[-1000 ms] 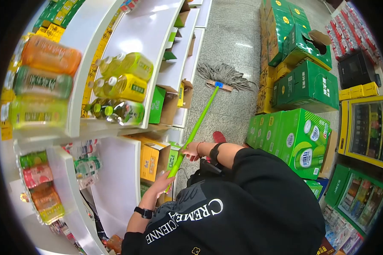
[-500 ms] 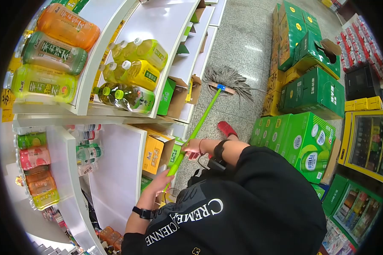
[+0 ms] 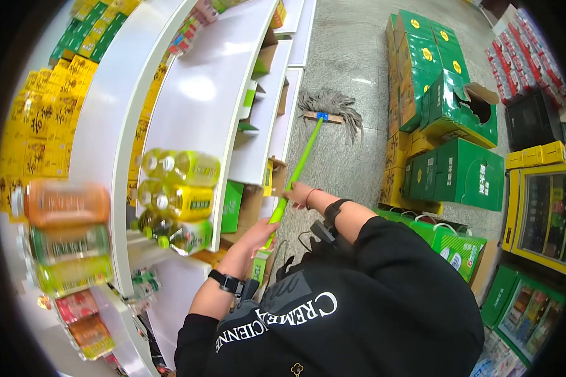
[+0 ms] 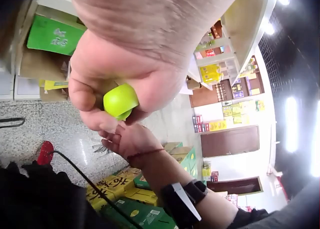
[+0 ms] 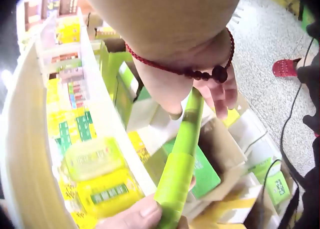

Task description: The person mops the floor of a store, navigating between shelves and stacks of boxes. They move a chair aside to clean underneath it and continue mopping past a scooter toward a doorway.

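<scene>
Mop handle (image 3: pixel 302 157): was bright lime green, from the left hand (image 3: pixel 261 235) through the right hand (image 3: pixel 299 194)
Mop strands (image 3: pixel 343 103): were grey, beyond the right hand
Mop clip (image 3: pixel 322 117): was blue
Floor (image 3: pixel 343 163): was speckled grey beneath the hands
Bracelet (image 5: pixel 150 62): was dark red, on the right wrist
Sweatshirt (image 3: pixel 383 308): was black with white lettering
Bottles (image 3: pixel 66 202): were orange, green and yellow, left of the hands
Stacked cartons (image 3: pixel 415 56): were green with round yellow marks, right of the hands

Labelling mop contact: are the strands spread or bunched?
Spread: in the head view, the grey strands fan out past the crossbar, some trailing round one end.
</scene>
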Action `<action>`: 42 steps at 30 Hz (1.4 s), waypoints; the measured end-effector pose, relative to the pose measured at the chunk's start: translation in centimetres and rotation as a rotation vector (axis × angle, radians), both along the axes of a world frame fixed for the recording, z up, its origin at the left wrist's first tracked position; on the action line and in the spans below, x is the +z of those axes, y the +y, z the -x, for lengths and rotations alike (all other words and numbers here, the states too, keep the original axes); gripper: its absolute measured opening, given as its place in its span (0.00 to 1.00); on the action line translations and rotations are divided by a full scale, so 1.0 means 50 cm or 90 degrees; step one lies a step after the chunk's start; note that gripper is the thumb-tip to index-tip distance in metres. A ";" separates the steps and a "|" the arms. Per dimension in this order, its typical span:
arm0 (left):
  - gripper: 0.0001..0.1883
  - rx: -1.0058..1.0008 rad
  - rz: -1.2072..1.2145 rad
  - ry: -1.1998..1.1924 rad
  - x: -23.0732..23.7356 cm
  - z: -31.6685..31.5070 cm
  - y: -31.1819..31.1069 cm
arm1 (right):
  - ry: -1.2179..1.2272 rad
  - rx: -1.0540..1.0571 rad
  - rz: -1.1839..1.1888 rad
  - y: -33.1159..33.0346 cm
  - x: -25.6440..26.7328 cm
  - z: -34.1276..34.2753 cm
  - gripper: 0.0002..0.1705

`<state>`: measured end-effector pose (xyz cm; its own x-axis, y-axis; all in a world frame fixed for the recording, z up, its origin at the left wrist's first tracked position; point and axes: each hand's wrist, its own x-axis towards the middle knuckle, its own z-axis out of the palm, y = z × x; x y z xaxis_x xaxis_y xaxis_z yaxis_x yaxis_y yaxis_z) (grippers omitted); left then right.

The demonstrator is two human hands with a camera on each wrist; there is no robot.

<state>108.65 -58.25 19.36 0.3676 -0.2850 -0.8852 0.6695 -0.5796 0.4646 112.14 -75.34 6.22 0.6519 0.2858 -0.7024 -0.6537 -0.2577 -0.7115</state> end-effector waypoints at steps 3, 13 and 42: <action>0.11 -0.018 -0.005 -0.019 -0.013 -0.105 -0.096 | -0.015 -0.054 0.042 -0.082 0.005 -0.098 0.25; 0.13 -0.069 -0.017 -0.052 -0.046 -0.199 -0.196 | 0.004 -0.183 0.067 -0.156 0.000 -0.183 0.20; 0.16 -0.141 -0.082 -0.134 0.062 0.141 0.172 | 0.251 0.262 -0.128 0.111 0.018 0.051 0.32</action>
